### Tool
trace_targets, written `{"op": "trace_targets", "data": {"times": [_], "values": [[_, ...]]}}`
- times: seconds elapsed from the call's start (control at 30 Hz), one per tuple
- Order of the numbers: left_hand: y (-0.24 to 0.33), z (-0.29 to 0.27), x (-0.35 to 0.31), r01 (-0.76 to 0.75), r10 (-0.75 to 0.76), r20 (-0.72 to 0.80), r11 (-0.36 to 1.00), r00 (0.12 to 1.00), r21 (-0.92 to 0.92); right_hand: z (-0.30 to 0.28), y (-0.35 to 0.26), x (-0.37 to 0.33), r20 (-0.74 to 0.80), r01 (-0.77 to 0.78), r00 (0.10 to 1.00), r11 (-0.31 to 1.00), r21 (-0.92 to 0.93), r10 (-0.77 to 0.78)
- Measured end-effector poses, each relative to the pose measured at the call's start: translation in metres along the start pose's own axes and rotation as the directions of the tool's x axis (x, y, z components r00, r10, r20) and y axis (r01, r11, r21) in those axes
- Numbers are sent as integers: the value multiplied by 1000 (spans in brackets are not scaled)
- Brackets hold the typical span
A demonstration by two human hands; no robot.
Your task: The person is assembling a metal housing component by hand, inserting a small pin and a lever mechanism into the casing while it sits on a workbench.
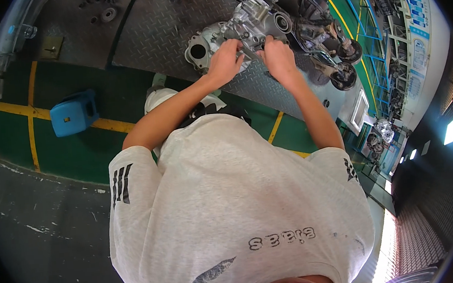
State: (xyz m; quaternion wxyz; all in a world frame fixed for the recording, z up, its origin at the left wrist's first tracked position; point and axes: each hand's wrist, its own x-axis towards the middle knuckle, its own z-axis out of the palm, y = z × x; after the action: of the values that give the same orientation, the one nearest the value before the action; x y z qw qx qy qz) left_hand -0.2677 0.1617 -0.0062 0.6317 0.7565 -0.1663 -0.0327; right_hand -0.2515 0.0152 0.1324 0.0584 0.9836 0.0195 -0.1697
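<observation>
A cast-metal gearbox-like casing (251,18) lies on the dark tread-plate bench top (152,32), with both my hands at its near side. My left hand (224,65) curls its fingers over the casing's near edge, thumb a little apart, beside a flange (197,52) with a large round opening. My right hand (280,61) is closed, fingers bent down against the casing below a round bearing seat (282,22). What its fingertips hold is hidden. Bare metal shows between the two hands.
More greasy metal assemblies (332,51) crowd the bench's right end, near a white-framed tray (360,109). Small round parts (109,14) lie at the far left. A blue plastic stool (74,114) stands on the green floor to the left. Blue railings (374,47) run along the right.
</observation>
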Motion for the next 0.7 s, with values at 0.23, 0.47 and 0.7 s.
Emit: {"op": "trace_targets", "data": {"times": [0.23, 0.47, 0.7], "values": [[2, 2, 0, 92, -91, 17, 995, 996, -41, 12, -2, 1, -63, -97, 993, 994, 42, 100], [20, 13, 37, -127, 116, 67, 974, 991, 189, 14, 18, 9, -108, -144, 982, 985, 98, 154], [10, 25, 40, -126, 108, 76, 947, 991, 296, 15, 8, -2, -138, -113, 980, 968, 223, 146]]}}
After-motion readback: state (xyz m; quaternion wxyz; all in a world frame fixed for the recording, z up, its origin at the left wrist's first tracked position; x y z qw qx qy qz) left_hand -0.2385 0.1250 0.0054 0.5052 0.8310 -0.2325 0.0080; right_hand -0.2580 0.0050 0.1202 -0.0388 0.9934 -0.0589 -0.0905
